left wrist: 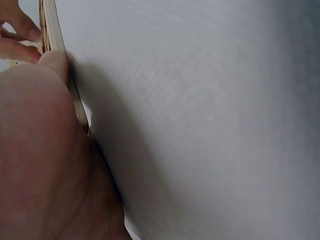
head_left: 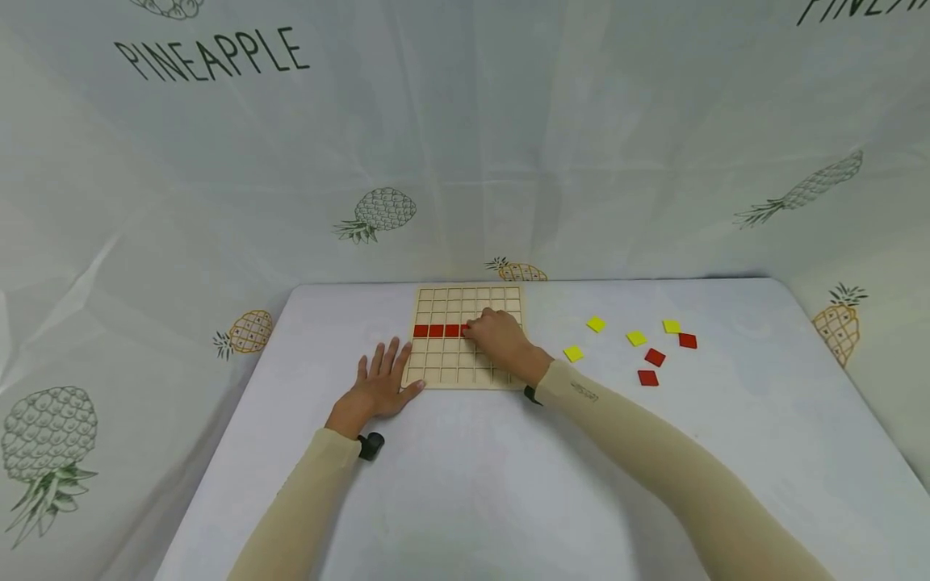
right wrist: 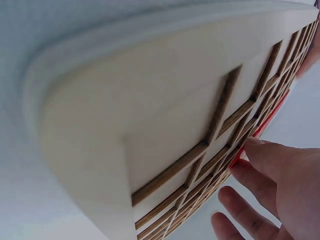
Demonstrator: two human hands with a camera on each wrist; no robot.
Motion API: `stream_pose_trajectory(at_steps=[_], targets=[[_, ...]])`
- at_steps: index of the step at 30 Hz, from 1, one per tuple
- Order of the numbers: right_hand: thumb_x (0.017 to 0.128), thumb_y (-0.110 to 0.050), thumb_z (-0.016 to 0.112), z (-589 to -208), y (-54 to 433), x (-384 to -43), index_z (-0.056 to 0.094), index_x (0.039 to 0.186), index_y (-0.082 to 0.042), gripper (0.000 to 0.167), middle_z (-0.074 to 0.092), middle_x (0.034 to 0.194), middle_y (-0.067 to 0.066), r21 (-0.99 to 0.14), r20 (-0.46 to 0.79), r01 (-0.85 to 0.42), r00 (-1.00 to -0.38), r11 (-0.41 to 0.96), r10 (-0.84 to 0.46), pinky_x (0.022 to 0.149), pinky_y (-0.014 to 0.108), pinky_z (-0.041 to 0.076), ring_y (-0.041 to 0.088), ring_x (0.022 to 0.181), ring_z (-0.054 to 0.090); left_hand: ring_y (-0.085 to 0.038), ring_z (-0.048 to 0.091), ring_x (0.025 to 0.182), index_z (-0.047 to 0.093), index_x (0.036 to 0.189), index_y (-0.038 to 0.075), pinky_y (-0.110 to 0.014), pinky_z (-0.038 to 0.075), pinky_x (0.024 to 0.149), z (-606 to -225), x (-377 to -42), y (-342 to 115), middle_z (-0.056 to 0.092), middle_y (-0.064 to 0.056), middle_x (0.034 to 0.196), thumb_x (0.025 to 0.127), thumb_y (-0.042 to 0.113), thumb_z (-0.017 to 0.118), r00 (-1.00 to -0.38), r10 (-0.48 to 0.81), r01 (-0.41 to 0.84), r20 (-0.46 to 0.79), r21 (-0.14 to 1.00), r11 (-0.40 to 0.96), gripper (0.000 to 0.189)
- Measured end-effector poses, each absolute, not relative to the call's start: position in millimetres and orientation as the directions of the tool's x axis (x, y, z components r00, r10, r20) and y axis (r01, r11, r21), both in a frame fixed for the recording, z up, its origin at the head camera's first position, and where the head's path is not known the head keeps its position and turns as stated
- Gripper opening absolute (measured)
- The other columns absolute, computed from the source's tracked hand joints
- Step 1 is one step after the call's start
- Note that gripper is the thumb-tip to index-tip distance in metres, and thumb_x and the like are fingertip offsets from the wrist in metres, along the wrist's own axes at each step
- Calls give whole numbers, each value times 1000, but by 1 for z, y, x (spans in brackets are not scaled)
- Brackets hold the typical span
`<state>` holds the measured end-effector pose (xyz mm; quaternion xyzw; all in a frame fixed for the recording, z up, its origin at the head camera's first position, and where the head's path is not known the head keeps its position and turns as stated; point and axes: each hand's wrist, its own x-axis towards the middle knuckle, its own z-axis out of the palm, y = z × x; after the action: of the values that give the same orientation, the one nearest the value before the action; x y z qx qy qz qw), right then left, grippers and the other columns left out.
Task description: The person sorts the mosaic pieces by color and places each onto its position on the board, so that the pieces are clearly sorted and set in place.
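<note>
Red square tiles (head_left: 437,330) are lying beside the spread left hand (head_left: 381,389), which is seemingly steadying their pale wooden gridded board (head_left: 452,357) while the right hand (head_left: 503,336) is pinching one.

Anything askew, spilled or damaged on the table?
Nothing spilled or visibly damaged. Red tiles sit in a straight row on the grid board. Only the loose tiles right of it look untidy: scattered, at mixed angles.

You've got "PINEAPPLE" (head_left: 211,55) in dk caps on the wht cloth (head_left: 508,121), upper L; a 2nd word (head_left: 865,8), upper R, cut off; script (head_left: 584,392) on your R sleeve (head_left: 639,444) illegible.
</note>
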<state>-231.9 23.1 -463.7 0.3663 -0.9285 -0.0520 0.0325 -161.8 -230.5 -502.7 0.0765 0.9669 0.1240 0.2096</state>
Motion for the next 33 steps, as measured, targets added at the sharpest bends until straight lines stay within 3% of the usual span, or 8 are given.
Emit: stream_pose_trajectory(at_steps=[5, 10, 16, 33], targets=[[100, -8, 73, -464, 27, -230, 83, 114, -18, 19, 77, 126, 2, 84, 25, -672, -736, 736, -676, 95, 43, 60, 27, 107, 69, -43, -14, 162, -2, 171, 9, -67, -9, 125, -501, -162, -229, -15, -19, 176, 109, 56, 43, -900, 200, 94, -387, 274, 957, 90], [99, -5, 74, -462, 36, -226, 83, 107, -17, 17, 79, 118, 2, 7, 54, -656, -754, 755, -655, 96, 44, 59, 27, 105, 69, -43, -16, 161, -4, 170, 9, -66, -10, 125, -502, -162, -228, -17, -19, 176, 110, 55, 42, -896, 200, 95, -397, 269, 958, 88], [97, -5, 76, -458, 53, -218, 82, 120, -19, 27, 76, 129, 0, -1, 83, -637, -768, 771, -634, 100, 43, 57, 25, 115, 69, -44, -15, 161, -2, 170, 8, -67, -10, 125, -502, -162, -229, -16, -20, 176, 110, 54, 43, -898, 205, 97, -390, 280, 955, 88], [91, -6, 83, -452, 122, -185, 82, 117, -10, 26, 77, 126, 9, -128, 227, -594, -797, 794, -560, 93, 45, 58, 30, 112, 70, -46, -15, 161, -2, 170, 7, -68, -10, 124, -502, -161, -231, -16, -22, 175, 110, 54, 44, -897, 206, 97, -391, 280, 955, 89]])
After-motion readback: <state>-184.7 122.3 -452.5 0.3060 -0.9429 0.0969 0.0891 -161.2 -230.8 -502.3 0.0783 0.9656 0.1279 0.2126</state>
